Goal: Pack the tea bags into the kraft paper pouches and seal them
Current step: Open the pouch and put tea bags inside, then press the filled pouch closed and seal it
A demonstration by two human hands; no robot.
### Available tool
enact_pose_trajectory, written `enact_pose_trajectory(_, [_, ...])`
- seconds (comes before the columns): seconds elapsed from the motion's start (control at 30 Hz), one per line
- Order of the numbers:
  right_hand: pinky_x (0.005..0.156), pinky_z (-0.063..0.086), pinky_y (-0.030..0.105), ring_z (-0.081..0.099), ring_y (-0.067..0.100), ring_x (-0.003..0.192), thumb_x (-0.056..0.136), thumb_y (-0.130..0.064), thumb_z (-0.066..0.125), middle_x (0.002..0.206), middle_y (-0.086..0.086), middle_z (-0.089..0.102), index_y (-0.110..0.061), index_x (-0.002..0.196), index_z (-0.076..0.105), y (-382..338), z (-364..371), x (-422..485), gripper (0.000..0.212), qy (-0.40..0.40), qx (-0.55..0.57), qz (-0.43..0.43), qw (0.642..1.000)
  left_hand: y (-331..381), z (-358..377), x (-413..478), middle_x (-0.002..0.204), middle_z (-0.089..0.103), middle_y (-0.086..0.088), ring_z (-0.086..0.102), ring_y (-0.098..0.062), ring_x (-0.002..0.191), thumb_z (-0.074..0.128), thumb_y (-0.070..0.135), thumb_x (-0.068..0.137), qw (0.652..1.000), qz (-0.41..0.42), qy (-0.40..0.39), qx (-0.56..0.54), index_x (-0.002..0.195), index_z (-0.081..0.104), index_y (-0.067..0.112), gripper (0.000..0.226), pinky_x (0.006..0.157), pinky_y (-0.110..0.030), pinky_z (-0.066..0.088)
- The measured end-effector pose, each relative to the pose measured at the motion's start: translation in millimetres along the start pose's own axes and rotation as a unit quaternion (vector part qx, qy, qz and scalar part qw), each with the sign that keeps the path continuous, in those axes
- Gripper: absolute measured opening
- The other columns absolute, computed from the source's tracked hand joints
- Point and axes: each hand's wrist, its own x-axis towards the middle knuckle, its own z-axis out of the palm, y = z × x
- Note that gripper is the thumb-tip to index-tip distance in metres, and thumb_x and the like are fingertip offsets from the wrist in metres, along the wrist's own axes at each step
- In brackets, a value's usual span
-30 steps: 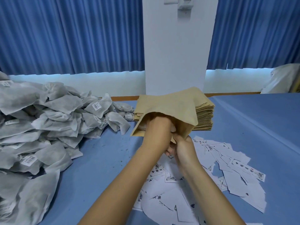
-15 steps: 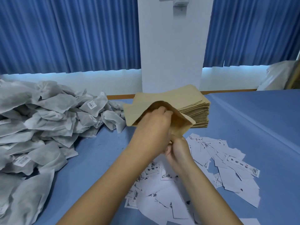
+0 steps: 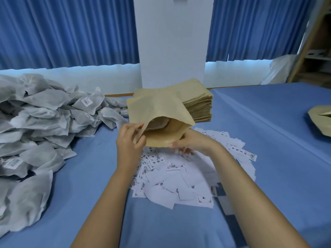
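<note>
The left grip point(image 3: 131, 140) pinches the tan kraft paper pouch point(image 3: 159, 108) at its mouth's side. The right grip point(image 3: 191, 143) clasps the lower lip, spreading it wide, probably for filling. Crumpled grey fabric tea bags point(image 3: 44, 119) lie heaped left of both.

A packing workroom: heaped tea bags point(image 3: 41, 126), stacked kraft pouches point(image 3: 198, 106), loose labels point(image 3: 193, 176).

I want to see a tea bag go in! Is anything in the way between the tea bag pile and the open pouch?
Nothing visible. Only blue tablecloth lies between the tea bags and the pouch, whose mouth gapes open. But the left hand and right hand both grip it, so one must let go.
</note>
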Motion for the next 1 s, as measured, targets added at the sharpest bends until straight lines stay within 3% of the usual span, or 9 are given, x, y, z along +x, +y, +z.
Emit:
enact_pose_trajectory(0.13, [0.062,0.055,0.026,0.063,0.015,0.067,0.076,-0.015,0.077,0.086,0.003,0.066,-0.008,0.106,0.064,0.0,-16.1,-27.7,0.033,-0.036,-0.211,0.115,0.97,1.0,2.5,-5.6,0.096,0.058,0.002,0.057,-0.011,0.085,0.063,-0.002,0.075,0.997,0.075,-0.022,0.004,0.101,0.069,0.007,0.028,0.076,-0.013,0.045])
enact_pose_trajectory(0.2, [0.071,0.053,0.028,0.062,0.02,0.078,0.073,-0.021,0.081,0.096,0.005,0.066,-0.009,0.105,0.065,1.6,-24.3,-45.2,0.038,-0.06,-0.267,0.166,0.947,-1.6,3.2,-7.9,0.095,0.06,-0.001,0.055,-0.008,0.084,0.065,-0.007,0.074,0.995,0.089,-0.037,0.007,0.099,0.069,0.006,0.029,0.078,-0.008,0.041])
enact_pose_trajectory(0.3, [0.07,0.047,0.025,0.058,0.018,0.084,0.072,-0.031,0.081,0.106,-0.001,0.062,-0.018,0.107,0.062,3.1,-29.6,-73.6,0.042,-0.102,-0.337,0.214,0.911,-6.4,4.4,-10.3,0.091,0.06,0.001,0.052,-0.006,0.078,0.065,-0.008,0.075,0.996,0.08,-0.033,0.009,0.096,0.069,0.007,0.026,0.075,-0.008,0.039])
enact_pose_trajectory(0.47, [0.08,0.046,0.031,0.051,0.017,0.097,0.068,-0.028,0.082,0.108,-0.008,0.051,-0.028,0.104,0.052,18.2,-18.1,-115.1,0.047,-0.104,-0.415,0.251,0.868,-14.7,5.5,-12.1,0.087,0.058,0.004,0.052,-0.01,0.076,0.063,-0.004,0.076,0.996,0.079,-0.032,0.007,0.092,0.067,0.011,0.022,0.072,-0.01,0.04])
enact_pose_trajectory(0.6, [0.061,0.041,0.026,0.046,0.018,0.093,0.067,-0.024,0.082,0.112,-0.001,0.05,-0.023,0.113,0.052,20.7,-2.0,-126.9,0.055,-0.078,-0.469,0.267,0.838,-18.6,5.4,-13.2,0.084,0.056,0.009,0.052,-0.01,0.078,0.062,-0.003,0.074,0.998,0.061,-0.032,0.003,0.091,0.066,0.014,0.024,0.072,-0.01,0.04])
enact_pose_trajectory(0.77, [0.071,0.038,0.027,0.053,0.021,0.087,0.069,-0.027,0.083,0.099,-0.004,0.055,-0.022,0.101,0.051,16.2,3.5,-119.7,0.045,-0.045,-0.493,0.294,0.817,-19.5,2.6,-12.7,0.083,0.055,0.011,0.052,-0.002,0.077,0.059,-0.003,0.072,0.999,0.048,-0.018,-0.003,0.089,0.066,0.014,0.025,0.071,-0.008,0.038])
enact_pose_trajectory(0.83, [0.071,0.039,0.027,0.052,0.022,0.088,0.07,-0.027,0.082,0.105,-0.003,0.057,-0.02,0.104,0.052,15.2,4.8,-117.6,0.046,-0.052,-0.495,0.29,0.817,-17.9,0.8,-11.7,0.082,0.055,0.008,0.051,0.001,0.077,0.059,-0.004,0.073,0.999,0.05,-0.005,-0.006,0.089,0.066,0.013,0.024,0.071,-0.008,0.038])
enact_pose_trajectory(0.9, [0.064,0.038,0.025,0.05,0.022,0.08,0.071,-0.026,0.081,0.089,-0.002,0.055,-0.016,0.086,0.05,12.4,2.2,-117.3,0.036,-0.041,-0.486,0.269,0.831,-17.2,0.2,-10.4,0.08,0.056,0.005,0.051,0.001,0.076,0.06,-0.006,0.075,0.999,0.054,0.007,-0.004,0.088,0.067,0.011,0.022,0.07,-0.008,0.038])
enact_pose_trajectory(1.0, [0.047,0.025,0.023,0.038,0.014,0.057,0.07,-0.02,0.079,0.058,-0.006,0.042,-0.017,0.059,0.043,-3.0,-7.7,-111.7,0.038,0.033,-0.401,0.128,0.906,-14.9,-0.7,-8.6,0.078,0.059,0.0,0.051,-0.001,0.073,0.061,-0.009,0.076,0.998,0.047,0.034,-0.007,0.083,0.067,0.009,0.021,0.069,-0.008,0.037])
